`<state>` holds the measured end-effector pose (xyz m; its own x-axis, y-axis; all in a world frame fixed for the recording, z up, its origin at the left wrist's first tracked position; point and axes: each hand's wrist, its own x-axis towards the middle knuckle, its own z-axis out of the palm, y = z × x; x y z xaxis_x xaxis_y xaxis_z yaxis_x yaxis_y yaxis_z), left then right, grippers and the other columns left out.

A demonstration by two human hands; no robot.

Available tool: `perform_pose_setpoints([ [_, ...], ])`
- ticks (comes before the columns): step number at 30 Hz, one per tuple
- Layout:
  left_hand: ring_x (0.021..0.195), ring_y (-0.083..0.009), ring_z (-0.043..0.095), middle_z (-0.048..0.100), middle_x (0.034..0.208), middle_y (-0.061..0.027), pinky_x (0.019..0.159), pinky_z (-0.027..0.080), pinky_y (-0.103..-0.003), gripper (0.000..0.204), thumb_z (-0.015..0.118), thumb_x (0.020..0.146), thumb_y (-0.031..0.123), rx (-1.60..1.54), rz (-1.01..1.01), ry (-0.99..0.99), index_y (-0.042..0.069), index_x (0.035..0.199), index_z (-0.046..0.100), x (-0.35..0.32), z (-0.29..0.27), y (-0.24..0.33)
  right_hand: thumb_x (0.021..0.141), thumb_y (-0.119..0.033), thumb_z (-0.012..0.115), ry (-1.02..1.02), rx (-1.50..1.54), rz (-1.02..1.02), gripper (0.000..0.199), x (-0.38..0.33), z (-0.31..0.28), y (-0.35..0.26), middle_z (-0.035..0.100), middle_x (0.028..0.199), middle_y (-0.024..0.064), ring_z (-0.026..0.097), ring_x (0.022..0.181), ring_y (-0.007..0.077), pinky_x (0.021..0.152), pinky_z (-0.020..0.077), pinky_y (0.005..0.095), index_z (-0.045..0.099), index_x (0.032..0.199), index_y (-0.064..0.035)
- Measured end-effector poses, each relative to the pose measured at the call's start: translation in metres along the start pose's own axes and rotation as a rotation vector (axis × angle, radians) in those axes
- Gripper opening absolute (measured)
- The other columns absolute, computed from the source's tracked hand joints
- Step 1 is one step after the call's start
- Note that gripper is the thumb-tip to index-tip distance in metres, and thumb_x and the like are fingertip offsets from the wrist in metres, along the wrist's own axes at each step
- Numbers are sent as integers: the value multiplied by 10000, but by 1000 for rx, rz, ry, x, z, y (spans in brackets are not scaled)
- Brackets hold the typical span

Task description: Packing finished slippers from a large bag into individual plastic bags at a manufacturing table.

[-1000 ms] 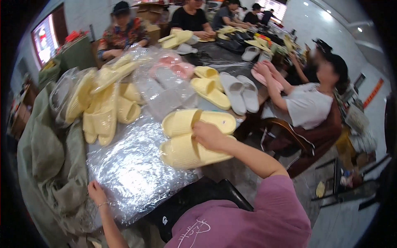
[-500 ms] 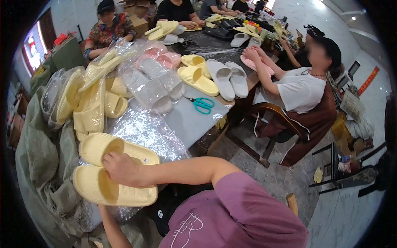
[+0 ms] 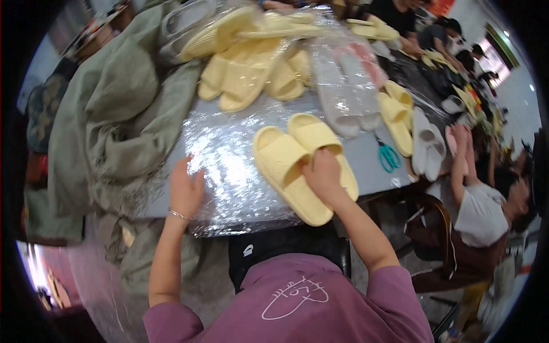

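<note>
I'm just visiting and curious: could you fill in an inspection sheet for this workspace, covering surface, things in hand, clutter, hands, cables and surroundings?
Surface: grey table, partly covered by shiny clear plastic film.
Things in hand: one pair of yellow slippers, side by side above the film.
Clutter: plastic-wrapped yellow slippers and grey slippers toward the far side; teal-handled scissors to the right.
Right hand: holding the pair at the strap openings.
Left hand: thumb apart from the fingers, at the film's left edge; contact unclear.
Cables: nothing seen.
Surroundings: green-grey cloth heaped at left; a seated co-worker in a white top at right.
</note>
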<state>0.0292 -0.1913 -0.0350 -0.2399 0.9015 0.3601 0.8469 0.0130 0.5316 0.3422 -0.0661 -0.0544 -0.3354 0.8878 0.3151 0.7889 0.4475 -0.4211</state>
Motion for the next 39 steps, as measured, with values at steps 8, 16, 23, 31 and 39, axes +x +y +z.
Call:
perform_pose_setpoints([
  [8, 1360, -333, 221, 296, 1449, -165, 1111, 141, -475, 644, 513, 868, 340, 290, 128, -362, 0, 1379, 317, -65, -10, -1, 704, -85, 587, -15, 34, -101, 156, 7, -9, -45, 565, 806, 200, 552, 764, 390, 699, 437, 486, 539, 817, 11],
  [16, 1306, -368, 293, 361, 1401, -170, 1094, 174, -489, 647, 546, 842, 353, 348, 165, -312, -6, 1348, 363, -72, -8, 4, 779, -173, 586, -190, -25, -161, 192, 33, 25, -57, 585, 847, 178, 588, 804, 335, 726, 473, 438, 572, 844, 7],
  [23, 1211, -317, 409, 454, 1313, -143, 1072, 231, -484, 514, 557, 852, 272, 234, 170, -284, 21, 1286, 440, 13, -7, 4, 763, -196, 619, -63, -88, -101, 276, 44, 17, -19, 583, 866, 196, 594, 779, 350, 701, 485, 438, 559, 917, 25],
  [31, 1382, -289, 182, 263, 1477, -125, 1122, 86, -477, 658, 374, 913, 462, 468, 82, -304, 39, 1409, 282, 70, 45, -47, 774, -186, 604, -58, -99, -73, 274, 50, 25, -20, 576, 886, 201, 590, 791, 357, 698, 483, 450, 545, 928, 33],
  [39, 1372, -302, 211, 244, 1480, -151, 1117, 104, -482, 640, 450, 905, 358, 475, 64, -327, 11, 1408, 259, 5, 4, -5, 769, -150, 579, -11, -54, -67, 186, 49, 29, -10, 578, 845, 192, 580, 792, 353, 703, 469, 456, 558, 859, 11],
])
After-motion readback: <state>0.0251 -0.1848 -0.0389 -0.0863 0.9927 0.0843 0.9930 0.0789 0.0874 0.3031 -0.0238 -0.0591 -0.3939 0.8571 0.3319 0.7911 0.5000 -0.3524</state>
